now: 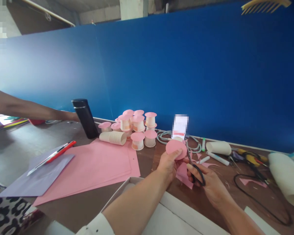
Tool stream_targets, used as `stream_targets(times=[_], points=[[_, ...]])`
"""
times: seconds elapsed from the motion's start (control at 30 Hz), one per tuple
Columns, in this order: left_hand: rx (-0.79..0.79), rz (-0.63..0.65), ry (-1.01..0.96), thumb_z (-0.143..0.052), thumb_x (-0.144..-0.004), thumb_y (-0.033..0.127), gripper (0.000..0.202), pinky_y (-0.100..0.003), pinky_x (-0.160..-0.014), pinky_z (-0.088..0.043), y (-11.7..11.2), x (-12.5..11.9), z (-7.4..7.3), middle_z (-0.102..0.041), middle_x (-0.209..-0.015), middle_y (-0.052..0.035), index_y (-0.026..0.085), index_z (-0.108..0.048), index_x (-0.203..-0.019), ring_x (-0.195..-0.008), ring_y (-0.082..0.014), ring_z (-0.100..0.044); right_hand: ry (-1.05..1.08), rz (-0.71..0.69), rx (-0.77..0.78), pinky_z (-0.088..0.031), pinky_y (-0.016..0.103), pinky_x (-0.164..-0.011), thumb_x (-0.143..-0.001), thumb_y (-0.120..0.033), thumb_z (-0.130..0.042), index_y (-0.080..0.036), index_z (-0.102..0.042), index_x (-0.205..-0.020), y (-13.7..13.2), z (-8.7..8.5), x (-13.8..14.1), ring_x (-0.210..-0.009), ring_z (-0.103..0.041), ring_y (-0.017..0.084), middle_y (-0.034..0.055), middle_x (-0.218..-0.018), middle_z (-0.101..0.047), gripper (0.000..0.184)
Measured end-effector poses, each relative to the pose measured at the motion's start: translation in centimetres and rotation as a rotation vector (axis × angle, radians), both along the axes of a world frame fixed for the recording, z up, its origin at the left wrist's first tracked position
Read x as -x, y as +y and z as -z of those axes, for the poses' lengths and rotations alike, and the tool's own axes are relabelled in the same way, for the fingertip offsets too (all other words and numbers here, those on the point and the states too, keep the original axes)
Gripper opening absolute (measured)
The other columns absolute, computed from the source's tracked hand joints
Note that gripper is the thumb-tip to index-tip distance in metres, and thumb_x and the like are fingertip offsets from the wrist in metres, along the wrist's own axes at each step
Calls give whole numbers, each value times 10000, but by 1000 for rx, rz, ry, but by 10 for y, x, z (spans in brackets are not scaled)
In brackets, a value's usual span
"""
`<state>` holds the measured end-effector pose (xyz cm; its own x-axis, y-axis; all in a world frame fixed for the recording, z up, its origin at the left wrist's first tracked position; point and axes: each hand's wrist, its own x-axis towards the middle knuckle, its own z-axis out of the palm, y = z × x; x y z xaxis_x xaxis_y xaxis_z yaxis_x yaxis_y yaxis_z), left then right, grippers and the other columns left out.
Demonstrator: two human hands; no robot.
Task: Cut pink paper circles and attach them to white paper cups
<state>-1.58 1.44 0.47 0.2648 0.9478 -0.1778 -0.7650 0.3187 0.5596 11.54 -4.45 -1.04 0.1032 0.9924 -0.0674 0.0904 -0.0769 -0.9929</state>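
Note:
My left hand pinches a round pink paper disc between thumb and fingers. In my right hand is a pair of black-handled scissors, fingers wrapped round the loops. The blades point up at the disc's right edge; whether they touch the paper I cannot tell. Pink paper scraps lie on the table beneath my hands. Behind and to the left stand several stacked paper cups topped with pink discs. A nested row of bare paper cups lies on its side next to them.
Pink sheets and a purple sheet with a red utility knife lie left. A black flask stands near another person's arm. Cables, markers and paper rolls crowd the right. A white box sits below my forearms.

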Motion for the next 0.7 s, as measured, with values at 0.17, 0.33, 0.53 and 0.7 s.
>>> stream_targets(times=[0.17, 0.33, 0.53, 0.7], points=[[7, 18, -1, -816, -593, 229, 365, -279, -638, -534, 0, 1, -1, -687, -757, -94, 60, -661, -876, -620, -154, -633, -50, 19, -10, -425, 270, -554, -729, -521, -740, -211, -741, -1126, 0, -5, 1, -619, -577, 168, 2, -697, -639, 504], [19, 19, -15, -808, -597, 219, 329, -274, -637, -529, 0, 1, -1, -681, -736, -87, 60, -665, -848, -605, -148, -624, -128, 47, -2, -434, 286, -575, -722, -562, -726, -197, -730, -1164, -2, -12, 6, -615, -571, 175, -3, -656, -625, 573], [40, 20, -31, -788, -622, 204, 276, -268, -644, -530, 1, 1, -1, -675, -716, -78, 68, -667, -830, -612, -145, -621, -200, 57, -5, -413, 277, -557, -738, -576, -704, -184, -725, -1180, -1, -11, 6, -596, -539, 164, -8, -599, -614, 591], [44, 17, -28, -770, -648, 188, 277, -255, -626, -530, 1, 0, 0, -672, -714, -80, 70, -651, -868, -617, -147, -628, -192, 60, -4, -429, 272, -569, -714, -549, -733, -201, -737, -1161, 0, -11, 6, -604, -549, 164, -11, -603, -625, 566]])
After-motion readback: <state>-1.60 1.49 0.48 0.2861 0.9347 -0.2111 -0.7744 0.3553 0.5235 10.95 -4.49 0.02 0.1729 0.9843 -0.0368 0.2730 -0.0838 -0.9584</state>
